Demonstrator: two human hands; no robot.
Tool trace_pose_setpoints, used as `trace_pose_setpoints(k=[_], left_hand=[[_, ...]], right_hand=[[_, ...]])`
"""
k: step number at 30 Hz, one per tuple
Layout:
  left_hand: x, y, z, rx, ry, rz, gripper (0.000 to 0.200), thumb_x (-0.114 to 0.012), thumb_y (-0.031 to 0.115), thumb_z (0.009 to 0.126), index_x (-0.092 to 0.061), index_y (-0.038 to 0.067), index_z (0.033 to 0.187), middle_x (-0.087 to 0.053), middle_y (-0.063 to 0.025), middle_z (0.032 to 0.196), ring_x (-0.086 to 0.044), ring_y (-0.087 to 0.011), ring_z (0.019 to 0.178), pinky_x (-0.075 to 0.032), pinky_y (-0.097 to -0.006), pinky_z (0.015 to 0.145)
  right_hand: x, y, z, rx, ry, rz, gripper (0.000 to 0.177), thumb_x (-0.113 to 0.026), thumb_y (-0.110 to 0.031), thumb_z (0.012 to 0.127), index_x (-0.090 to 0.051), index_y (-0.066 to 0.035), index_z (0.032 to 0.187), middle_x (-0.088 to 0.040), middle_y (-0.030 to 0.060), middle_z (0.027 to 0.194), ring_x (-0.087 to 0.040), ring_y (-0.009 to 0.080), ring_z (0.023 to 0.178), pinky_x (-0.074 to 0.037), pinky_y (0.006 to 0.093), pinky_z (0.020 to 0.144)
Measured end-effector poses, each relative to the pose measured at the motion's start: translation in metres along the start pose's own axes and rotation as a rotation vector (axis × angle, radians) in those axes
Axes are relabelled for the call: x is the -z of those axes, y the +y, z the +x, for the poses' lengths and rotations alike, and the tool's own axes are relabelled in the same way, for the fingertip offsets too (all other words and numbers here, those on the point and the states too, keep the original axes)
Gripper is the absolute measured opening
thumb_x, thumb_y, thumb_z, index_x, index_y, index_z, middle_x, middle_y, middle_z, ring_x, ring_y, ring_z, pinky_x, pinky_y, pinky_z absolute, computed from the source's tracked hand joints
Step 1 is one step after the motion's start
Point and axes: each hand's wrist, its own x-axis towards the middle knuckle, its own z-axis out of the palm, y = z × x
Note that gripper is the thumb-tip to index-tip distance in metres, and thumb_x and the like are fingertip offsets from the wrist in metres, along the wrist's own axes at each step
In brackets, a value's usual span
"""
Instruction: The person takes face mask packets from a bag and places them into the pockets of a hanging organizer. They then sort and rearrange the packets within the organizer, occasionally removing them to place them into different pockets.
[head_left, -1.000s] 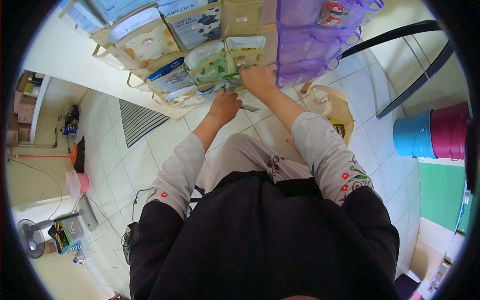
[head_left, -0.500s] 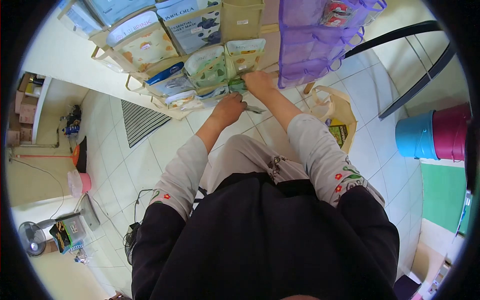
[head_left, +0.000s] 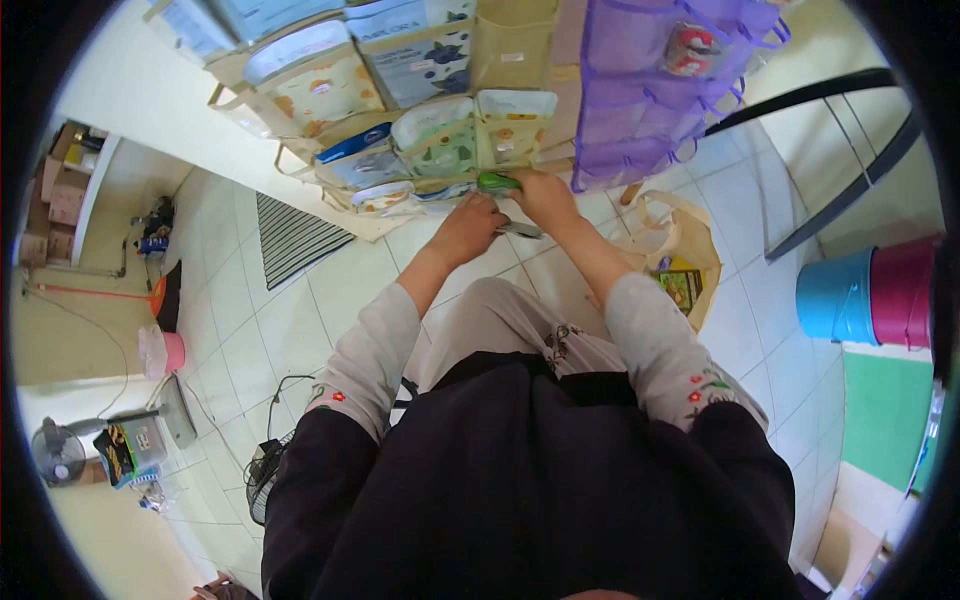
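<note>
My right hand (head_left: 546, 203) is closed on a small green packet (head_left: 497, 182) at the bottom right pocket of a beige hanging organizer (head_left: 512, 62). Just left of it, my left hand (head_left: 466, 229) is closed around a flat silvery-grey packet (head_left: 523, 230), whose end sticks out to the right beneath my fingers. Above both hands, the organizer's pockets hold several face mask sachets (head_left: 430, 70), some with blueberry prints and others pale with orange or green prints.
A purple hanging organizer (head_left: 620, 110) is to the right, with a red packet (head_left: 690, 50) in one pocket. Below it, a cream tote bag (head_left: 708, 255) stands on the tiled floor. Blue (head_left: 835, 297) and magenta buckets (head_left: 902, 290) are farther right. A striped mat (head_left: 295, 240) lies left.
The green packet shows more fully at the pocket, with my right hand on it. My left hand stays close by with the grey packet. The whole view has shifted slightly.
</note>
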Motion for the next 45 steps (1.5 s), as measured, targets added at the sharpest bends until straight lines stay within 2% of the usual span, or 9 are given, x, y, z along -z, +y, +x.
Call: trace_pose_setpoints(k=[4, 6, 9, 11, 21, 24, 35, 41, 45], left_hand=[[0.028, 0.028, -0.017, 0.343, 0.205, -0.24, 0.022, -0.065, 0.018, 0.081, -0.065, 0.009, 0.102, -0.063, -0.0057, 0.093, -0.056, -0.0271, 0.097, -0.045, -0.0394, 0.084], [0.031, 0.044, -0.016, 0.634, 0.46, -0.932, 0.023, -0.064, 0.02, 0.084, -0.064, 0.007, 0.103, -0.064, -0.0042, 0.097, -0.056, -0.0228, 0.101, -0.045, -0.0369, 0.085], [0.049, 0.074, 0.0, 0.744, 0.738, -1.61, 0.031, -0.061, 0.023, 0.09, -0.057, 0.005, 0.114, -0.061, -0.0019, 0.111, -0.054, -0.014, 0.107, -0.044, -0.0317, 0.088], [0.061, 0.097, 0.015, 0.618, 0.896, -1.854, 0.033, -0.06, 0.021, 0.09, -0.054, 0.006, 0.119, -0.059, -0.0019, 0.115, -0.053, -0.0137, 0.106, -0.043, -0.0312, 0.089], [0.122, 0.085, 0.008, 0.419, 1.005, -1.072, 0.066, -0.068, 0.013, 0.081, -0.032, 0.0, 0.135, -0.057, -0.0098, 0.115, -0.052, -0.0159, 0.108, -0.04, -0.0287, 0.092], [0.174, 0.1, 0.014, 0.256, 0.581, -1.249, 0.072, -0.07, 0.006, 0.077, -0.029, 0.0, 0.136, -0.058, -0.0125, 0.112, -0.055, -0.0167, 0.103, -0.044, -0.0281, 0.088], [0.21, 0.074, -0.032, 0.433, 0.623, -1.187, 0.042, -0.061, 0.001, 0.083, -0.046, -0.001, 0.122, -0.06, -0.0071, 0.111, -0.056, -0.0128, 0.099, -0.046, -0.027, 0.086], [0.244, 0.06, -0.042, 0.316, 0.56, -0.947, 0.037, -0.06, 0.001, 0.084, -0.049, 0.0, 0.12, -0.06, -0.0052, 0.109, -0.055, -0.0119, 0.098, -0.045, -0.0271, 0.087], [0.262, 0.059, -0.045, 0.267, 0.518, -0.809, 0.037, -0.06, -0.002, 0.084, -0.05, 0.001, 0.12, -0.059, -0.0038, 0.109, -0.055, -0.0111, 0.099, -0.046, -0.0259, 0.085]], right_hand=[[0.061, 0.011, -0.02, -0.03, 0.374, 0.089, 0.036, -0.065, -0.032, 0.082, -0.062, -0.005, 0.105, -0.065, 0.0142, 0.095, -0.06, 0.0289, 0.093, -0.048, 0.0379, 0.08], [0.073, 0.026, -0.031, -0.417, 0.389, 0.714, 0.043, -0.062, -0.036, 0.086, -0.055, -0.005, 0.116, -0.061, 0.0089, 0.108, -0.056, 0.0246, 0.1, -0.043, 0.0362, 0.087], [0.073, 0.019, -0.054, -0.37, 0.039, 1.587, 0.05, -0.06, -0.039, 0.088, -0.047, -0.007, 0.124, -0.053, 0.0056, 0.121, -0.051, 0.0194, 0.109, -0.041, 0.0349, 0.09], [0.077, -0.026, -0.059, -0.202, -0.022, 1.619, 0.047, -0.061, -0.028, 0.089, -0.042, -0.007, 0.127, -0.047, 0.0066, 0.128, -0.048, 0.0181, 0.114, -0.041, 0.0347, 0.092], [0.153, -0.077, -0.022, -0.161, 0.083, 1.314, 0.04, -0.06, -0.006, 0.087, -0.043, -0.002, 0.124, -0.058, 0.0069, 0.113, -0.055, 0.0156, 0.102, -0.045, 0.0289, 0.088], [0.156, -0.081, -0.018, -0.108, 0.007, 1.067, 0.043, -0.06, -0.005, 0.087, -0.041, 0.0, 0.126, -0.058, 0.0084, 0.113, -0.054, 0.015, 0.103, -0.044, 0.0285, 0.089], [0.142, -0.139, -0.013, -0.019, -0.18, 1.153, 0.061, -0.067, -0.005, 0.081, -0.034, -0.004, 0.132, -0.052, 0.0128, 0.122, -0.053, 0.0193, 0.111, -0.046, 0.0311, 0.089], [0.192, -0.181, 0.034, 0.323, -0.07, 0.807, 0.082, -0.08, -0.012, 0.064, -0.036, -0.013, 0.133, -0.063, 0.0144, 0.103, -0.061, 0.0248, 0.096, -0.048, 0.0347, 0.08], [0.222, -0.214, 0.053, 0.427, -0.213, 0.335, 0.066, -0.076, -0.012, 0.065, -0.048, -0.01, 0.124, -0.066, 0.0158, 0.088, -0.063, 0.03, 0.087, -0.047, 0.0364, 0.077]])
